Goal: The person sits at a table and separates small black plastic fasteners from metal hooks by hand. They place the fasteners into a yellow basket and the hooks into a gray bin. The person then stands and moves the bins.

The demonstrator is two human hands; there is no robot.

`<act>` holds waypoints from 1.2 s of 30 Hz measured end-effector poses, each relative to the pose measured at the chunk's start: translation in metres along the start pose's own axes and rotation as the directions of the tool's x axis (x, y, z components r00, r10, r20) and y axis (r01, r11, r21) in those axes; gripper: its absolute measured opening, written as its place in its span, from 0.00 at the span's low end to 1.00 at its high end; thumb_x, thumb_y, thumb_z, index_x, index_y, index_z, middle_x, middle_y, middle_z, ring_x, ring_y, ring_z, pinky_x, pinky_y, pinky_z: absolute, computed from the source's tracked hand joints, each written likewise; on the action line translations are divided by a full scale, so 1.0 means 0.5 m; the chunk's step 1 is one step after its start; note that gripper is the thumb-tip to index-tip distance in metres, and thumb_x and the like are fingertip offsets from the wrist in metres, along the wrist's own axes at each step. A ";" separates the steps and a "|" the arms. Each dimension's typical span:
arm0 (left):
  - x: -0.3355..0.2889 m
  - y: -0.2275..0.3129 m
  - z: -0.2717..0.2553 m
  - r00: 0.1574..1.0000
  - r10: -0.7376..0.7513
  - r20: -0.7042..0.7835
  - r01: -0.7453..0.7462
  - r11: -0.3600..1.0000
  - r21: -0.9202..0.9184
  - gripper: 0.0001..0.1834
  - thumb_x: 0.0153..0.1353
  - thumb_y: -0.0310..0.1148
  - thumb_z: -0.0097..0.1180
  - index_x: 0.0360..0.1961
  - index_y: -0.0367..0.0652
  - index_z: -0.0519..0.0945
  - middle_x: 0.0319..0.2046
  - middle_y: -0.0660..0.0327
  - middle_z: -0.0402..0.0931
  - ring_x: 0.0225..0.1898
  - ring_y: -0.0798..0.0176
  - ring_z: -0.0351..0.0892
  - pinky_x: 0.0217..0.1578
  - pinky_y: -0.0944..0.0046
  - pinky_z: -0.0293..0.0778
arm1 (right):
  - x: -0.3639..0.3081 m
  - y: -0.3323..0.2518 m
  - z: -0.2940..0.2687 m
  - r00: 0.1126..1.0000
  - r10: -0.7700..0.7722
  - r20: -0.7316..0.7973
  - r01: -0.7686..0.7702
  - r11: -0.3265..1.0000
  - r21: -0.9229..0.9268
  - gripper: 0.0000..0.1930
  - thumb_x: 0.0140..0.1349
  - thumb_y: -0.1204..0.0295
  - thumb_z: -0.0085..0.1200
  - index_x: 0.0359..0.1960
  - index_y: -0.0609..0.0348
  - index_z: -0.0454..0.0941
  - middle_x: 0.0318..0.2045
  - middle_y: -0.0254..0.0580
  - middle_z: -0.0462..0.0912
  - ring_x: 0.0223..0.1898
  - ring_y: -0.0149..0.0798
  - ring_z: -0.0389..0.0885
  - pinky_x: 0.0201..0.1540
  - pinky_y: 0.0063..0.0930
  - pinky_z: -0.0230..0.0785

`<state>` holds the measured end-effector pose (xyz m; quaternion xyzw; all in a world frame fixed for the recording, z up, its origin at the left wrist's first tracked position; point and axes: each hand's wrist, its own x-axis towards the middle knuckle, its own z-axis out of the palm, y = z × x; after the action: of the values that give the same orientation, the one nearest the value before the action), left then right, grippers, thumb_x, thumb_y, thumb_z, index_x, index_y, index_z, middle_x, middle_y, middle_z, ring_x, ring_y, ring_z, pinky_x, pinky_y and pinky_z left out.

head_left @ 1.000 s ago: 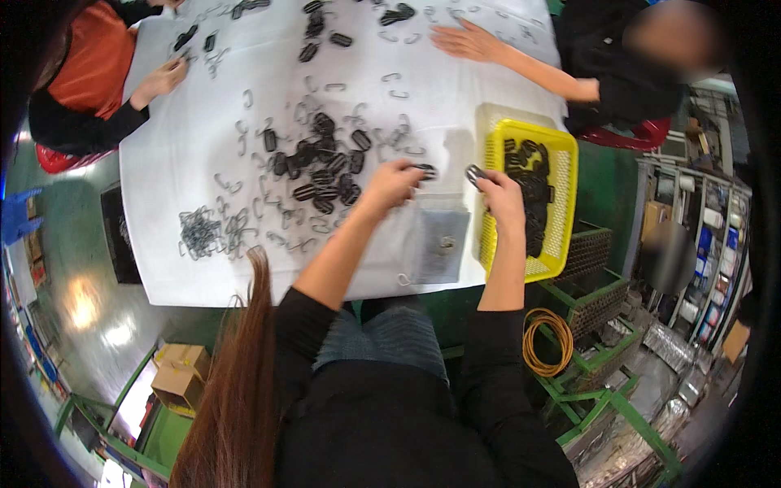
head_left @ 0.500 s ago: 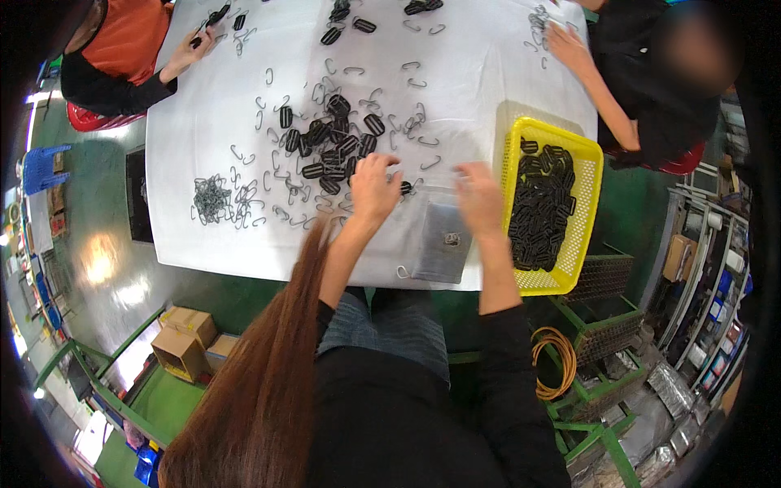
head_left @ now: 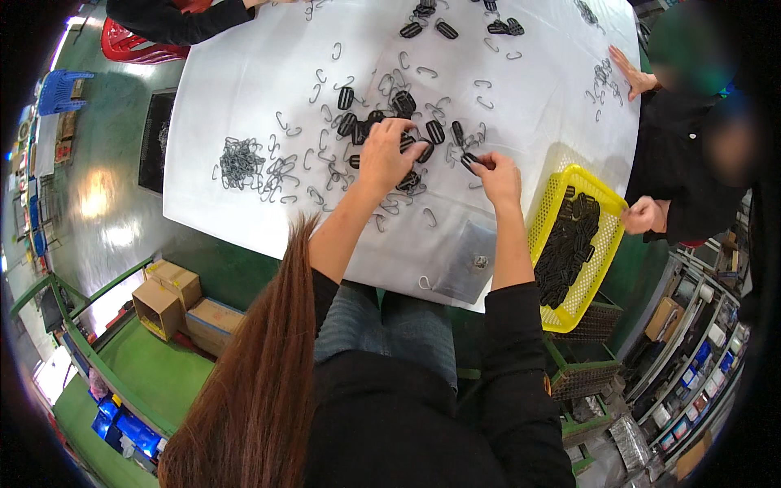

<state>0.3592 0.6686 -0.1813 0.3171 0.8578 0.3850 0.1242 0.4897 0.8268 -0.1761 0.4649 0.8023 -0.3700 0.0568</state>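
Note:
My left hand point(head_left: 386, 156) reaches over a pile of black slotted plastic buckles point(head_left: 404, 103) on the white table. Its thumb and fingers are apart, and buckles lie beneath and between them. To the right of the pile, my right hand point(head_left: 499, 176) pinches a black buckle point(head_left: 470, 163) between thumb and fingertips. Another buckle point(head_left: 457, 132) lies just beyond it. Loose bent metal hooks point(head_left: 316, 195) surround the pile, with a dense heap of hooks point(head_left: 242, 163) to the left. Part of the pile is hidden under my left hand.
A yellow basket point(head_left: 533, 218) of black buckles stands at the table's right edge; a co-worker's hand point(head_left: 644, 215) is at its rim. A grey flat pouch point(head_left: 466, 260) lies near the front edge. Other people's hands are at the far side, near more hooks point(head_left: 604, 80).
My right hand has moved from beside the basket to the pile's right side and now holds a buckle. My left hand has moved further over the pile. The whole view has shifted.

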 end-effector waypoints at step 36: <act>0.224 -0.107 -0.017 0.892 0.104 0.439 -0.184 0.972 0.144 0.16 0.47 0.41 0.60 0.34 0.45 0.73 0.24 0.56 0.75 0.31 0.52 0.75 0.33 0.56 0.70 | 0.015 -0.023 -0.004 0.987 0.074 0.141 -0.148 0.089 0.985 0.09 0.54 0.73 0.54 0.37 0.57 0.70 0.24 0.32 0.71 0.23 0.27 0.68 0.20 0.14 0.56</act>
<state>0.2453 0.7082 -0.2114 0.4667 0.8151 0.2340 0.2511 0.4771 0.8299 -0.1720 0.4310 0.3067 -0.8196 -0.2201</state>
